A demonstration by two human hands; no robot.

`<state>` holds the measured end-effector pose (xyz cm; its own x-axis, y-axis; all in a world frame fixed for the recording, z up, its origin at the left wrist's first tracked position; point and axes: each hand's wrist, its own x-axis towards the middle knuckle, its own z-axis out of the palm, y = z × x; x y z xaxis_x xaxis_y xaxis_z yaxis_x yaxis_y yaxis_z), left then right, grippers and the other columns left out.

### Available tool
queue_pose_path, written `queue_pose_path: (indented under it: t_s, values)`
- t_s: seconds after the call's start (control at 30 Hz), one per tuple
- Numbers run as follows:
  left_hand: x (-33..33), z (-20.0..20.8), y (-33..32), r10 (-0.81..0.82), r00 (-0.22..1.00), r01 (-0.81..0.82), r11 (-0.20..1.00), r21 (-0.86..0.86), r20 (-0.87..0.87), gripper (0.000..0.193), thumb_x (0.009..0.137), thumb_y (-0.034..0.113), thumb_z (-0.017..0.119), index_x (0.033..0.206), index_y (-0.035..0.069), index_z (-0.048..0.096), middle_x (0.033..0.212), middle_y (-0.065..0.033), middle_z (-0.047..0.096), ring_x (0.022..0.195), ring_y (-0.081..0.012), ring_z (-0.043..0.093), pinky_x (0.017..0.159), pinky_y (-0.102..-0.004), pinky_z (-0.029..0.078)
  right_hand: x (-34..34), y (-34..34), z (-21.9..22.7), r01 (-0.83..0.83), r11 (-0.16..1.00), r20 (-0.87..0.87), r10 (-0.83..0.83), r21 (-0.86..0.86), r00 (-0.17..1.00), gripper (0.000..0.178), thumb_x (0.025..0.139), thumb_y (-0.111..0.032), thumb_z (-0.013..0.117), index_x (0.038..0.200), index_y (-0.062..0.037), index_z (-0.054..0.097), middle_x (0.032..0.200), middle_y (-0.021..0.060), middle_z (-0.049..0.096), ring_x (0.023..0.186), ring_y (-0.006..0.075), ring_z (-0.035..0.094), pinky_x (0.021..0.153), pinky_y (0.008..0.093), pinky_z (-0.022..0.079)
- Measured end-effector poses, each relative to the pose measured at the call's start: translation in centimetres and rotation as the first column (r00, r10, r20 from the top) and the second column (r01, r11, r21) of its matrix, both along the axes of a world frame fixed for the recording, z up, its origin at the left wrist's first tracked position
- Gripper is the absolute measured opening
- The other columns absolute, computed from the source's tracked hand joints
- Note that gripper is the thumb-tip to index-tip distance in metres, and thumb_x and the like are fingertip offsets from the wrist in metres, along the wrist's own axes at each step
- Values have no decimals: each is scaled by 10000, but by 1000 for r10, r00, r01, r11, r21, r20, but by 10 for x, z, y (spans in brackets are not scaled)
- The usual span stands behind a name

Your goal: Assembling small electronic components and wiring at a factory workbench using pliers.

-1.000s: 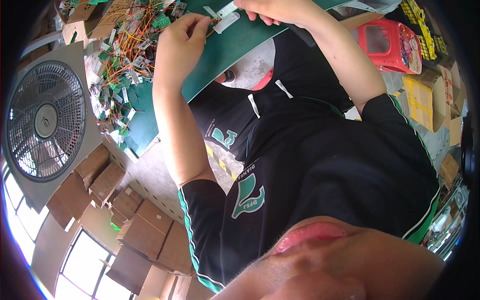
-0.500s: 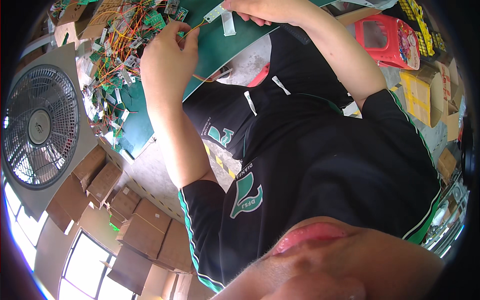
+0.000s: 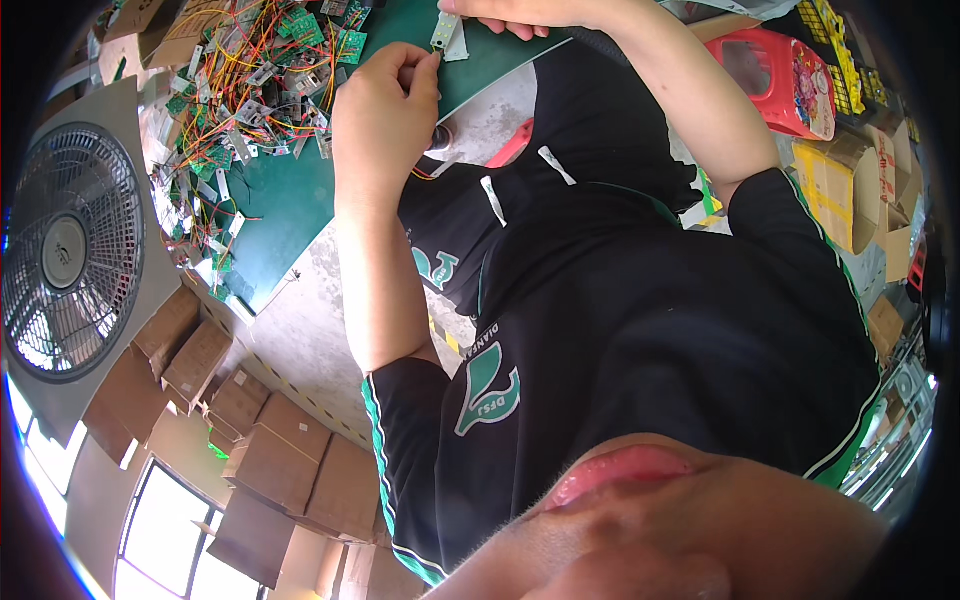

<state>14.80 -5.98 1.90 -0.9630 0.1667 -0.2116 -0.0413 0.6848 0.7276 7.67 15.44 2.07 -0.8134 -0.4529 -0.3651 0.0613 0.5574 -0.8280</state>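
At the top of the view, my right hand [image 3: 520, 14] pinches one end of a small white circuit board strip [image 3: 444, 34] above the green table. My left hand [image 3: 390, 110] is closed, its thumb and forefinger together at the strip's lower end. Thin wires in that grip are mostly hidden by the hand; a yellow and red length of wire [image 3: 424, 175] shows beside the wrist. Behind the strip is a plain white plate [image 3: 458, 46]; whether it is attached I cannot tell. A heap of green circuit boards and tangled wires [image 3: 270, 80] lies left of my left hand.
The green table [image 3: 285, 190] ends close to my lap. A large fan [image 3: 70, 250] stands at the left. Cardboard boxes [image 3: 285, 460] are stacked lower left. To the right are a red plastic stool [image 3: 770, 85] and an open carton [image 3: 835, 195].
My left hand has moved right, away from the heap and up to the strip. The strip has turned more upright in my right hand. The view has shifted slightly.
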Motion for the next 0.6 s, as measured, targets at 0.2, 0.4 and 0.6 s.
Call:
queue_pose_path:
  t_s: [0.2,0.4,0.6]
  values:
    - [-1,-16,-1,-33,983,18,996,-85,-179,170,986,185,652,982,31,723,748,-39,729,621,-115,648,603,-293,499,-1,-6,1,-52,996,-2,53,77,999,280,994,-229,671,837,-2,623,618,77,635,527,158,628,483,338,471]
    - [-14,-15,-3,33,997,-37,998,-50,-76,184,987,199,654,985,29,726,749,-39,730,632,-110,652,615,-283,502,5,-5,-3,28,983,-227,14,184,974,303,941,-215,710,778,26,622,614,123,611,546,197,614,516,384,456]
    - [-39,-32,-2,-91,942,68,994,-83,-324,194,991,204,659,988,26,736,759,-32,731,622,-83,635,583,-260,487,21,-3,-17,224,970,-460,-156,95,874,283,921,-196,720,788,39,636,630,130,601,576,211,603,538,408,444]
